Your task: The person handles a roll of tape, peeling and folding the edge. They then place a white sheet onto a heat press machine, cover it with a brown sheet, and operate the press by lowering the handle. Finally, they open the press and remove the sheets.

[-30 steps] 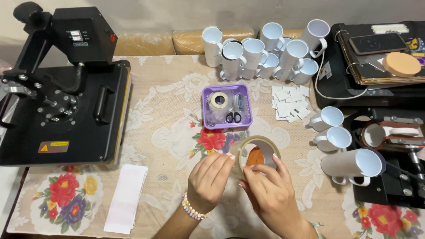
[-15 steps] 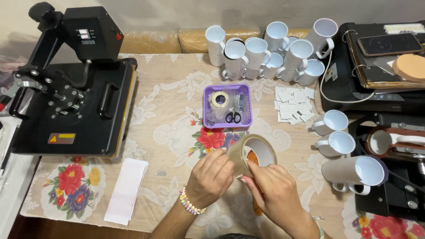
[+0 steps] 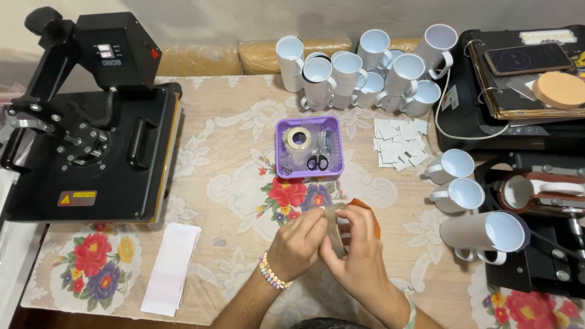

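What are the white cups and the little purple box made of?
The white cups look like glazed ceramic: smooth, glossy, thick-walled, with handles. The little purple box seems to be plastic: thin moulded walls, even colour, slight sheen. Neither can be confirmed by look alone.

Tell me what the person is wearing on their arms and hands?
The left hand has a beaded bracelet at the wrist, with pastel and white beads. The right hand has a pale greenish band at its wrist. Both forearms are bare, no sleeves or gloves.
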